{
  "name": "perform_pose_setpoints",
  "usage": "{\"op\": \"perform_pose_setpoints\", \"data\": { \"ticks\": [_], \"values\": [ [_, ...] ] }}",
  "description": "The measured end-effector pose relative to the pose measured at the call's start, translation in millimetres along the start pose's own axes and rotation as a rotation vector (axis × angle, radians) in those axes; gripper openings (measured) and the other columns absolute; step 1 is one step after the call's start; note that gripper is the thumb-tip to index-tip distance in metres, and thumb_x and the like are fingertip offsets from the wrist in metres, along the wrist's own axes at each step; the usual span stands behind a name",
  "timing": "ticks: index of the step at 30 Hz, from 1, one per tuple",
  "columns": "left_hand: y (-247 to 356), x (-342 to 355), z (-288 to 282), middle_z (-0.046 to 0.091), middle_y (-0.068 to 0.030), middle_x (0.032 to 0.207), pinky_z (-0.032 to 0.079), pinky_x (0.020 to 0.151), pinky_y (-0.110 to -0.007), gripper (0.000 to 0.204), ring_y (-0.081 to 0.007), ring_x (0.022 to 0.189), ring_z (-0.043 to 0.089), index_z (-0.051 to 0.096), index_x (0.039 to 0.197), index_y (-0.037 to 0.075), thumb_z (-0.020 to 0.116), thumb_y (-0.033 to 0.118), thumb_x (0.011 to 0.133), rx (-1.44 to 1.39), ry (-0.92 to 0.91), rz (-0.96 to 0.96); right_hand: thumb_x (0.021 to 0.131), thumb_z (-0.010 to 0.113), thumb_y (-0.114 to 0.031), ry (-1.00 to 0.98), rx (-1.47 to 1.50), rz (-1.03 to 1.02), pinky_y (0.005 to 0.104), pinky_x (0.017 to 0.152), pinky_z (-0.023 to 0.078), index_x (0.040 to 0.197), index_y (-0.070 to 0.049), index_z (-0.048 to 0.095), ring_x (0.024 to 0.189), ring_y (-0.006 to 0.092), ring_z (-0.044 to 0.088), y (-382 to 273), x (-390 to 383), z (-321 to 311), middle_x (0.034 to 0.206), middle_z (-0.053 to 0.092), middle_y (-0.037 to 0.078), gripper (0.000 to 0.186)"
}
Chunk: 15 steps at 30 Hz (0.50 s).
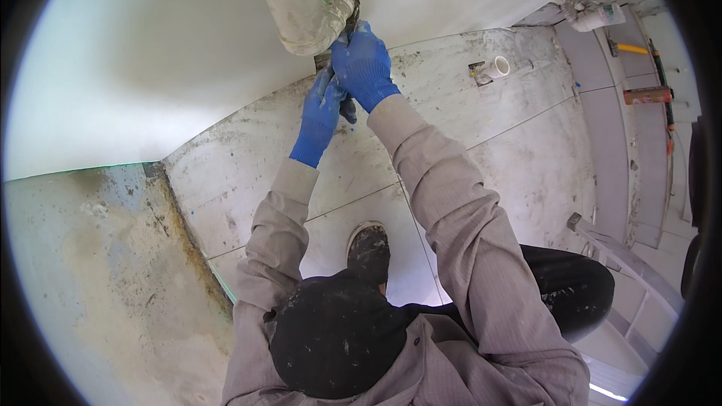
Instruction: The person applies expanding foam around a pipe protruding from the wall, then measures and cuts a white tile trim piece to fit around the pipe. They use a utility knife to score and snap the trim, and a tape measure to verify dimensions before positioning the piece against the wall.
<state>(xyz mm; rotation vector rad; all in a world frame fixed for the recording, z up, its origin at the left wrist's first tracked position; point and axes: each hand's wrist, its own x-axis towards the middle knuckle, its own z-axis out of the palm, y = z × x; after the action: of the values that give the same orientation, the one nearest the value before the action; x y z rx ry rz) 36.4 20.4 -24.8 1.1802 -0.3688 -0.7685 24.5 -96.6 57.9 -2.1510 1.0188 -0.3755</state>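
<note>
Your right hand in a blue knit glove (362, 66): fingers bent beside the pipe, grasp hidden, cannot tell | your left hand in a matching glove (319, 109): against the right, hold also unclear | dust-smeared off-white curved plastic pipe (289, 4): by the wall-side edge of the stained pale tile floor (519, 143) | step, judged: two-handed work near its bend | next move seems to call for: careful fingers in tight space
</note>
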Motion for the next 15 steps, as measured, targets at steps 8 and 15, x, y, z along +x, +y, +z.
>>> {"op": "perform_pose_setpoints", "data": {
  "ticks": [8, 15],
  "values": [
    [-6.9, 5.7, 7.4, 0.060, -0.0051, 0.079, 0.053, 0.052, -0.030, 0.038, -0.0156, 0.061, 0.060, 0.047, 0.137, 0.004, 0.052, 0.024, 0.105, -0.210, 0.016, -0.121, 0.095, 0.055, -0.034, -0.080, -0.170, 0.042, 0.0492, 0.086, 0.054, 0.111, 0.001, 0.053, 0.097, 0.0407, 0.069, -8.8, 2.0, -9.4, 0.096, 0.070, 0.025, 0.039],
    [-6.8, 3.8, 21.5, 0.061, -0.0071, 0.077, 0.053, 0.050, -0.031, 0.043, -0.0171, 0.058, 0.061, 0.042, 0.142, 0.004, 0.051, 0.023, 0.105, -0.284, 0.017, -0.102, 0.095, 0.055, -0.033, -0.076, -0.223, -0.001, 0.0487, 0.084, 0.055, 0.111, 0.002, 0.052, 0.093, 0.0401, 0.070, -4.2, 3.2, -14.0, 0.092, 0.070, 0.025, 0.038]
  ]
}}
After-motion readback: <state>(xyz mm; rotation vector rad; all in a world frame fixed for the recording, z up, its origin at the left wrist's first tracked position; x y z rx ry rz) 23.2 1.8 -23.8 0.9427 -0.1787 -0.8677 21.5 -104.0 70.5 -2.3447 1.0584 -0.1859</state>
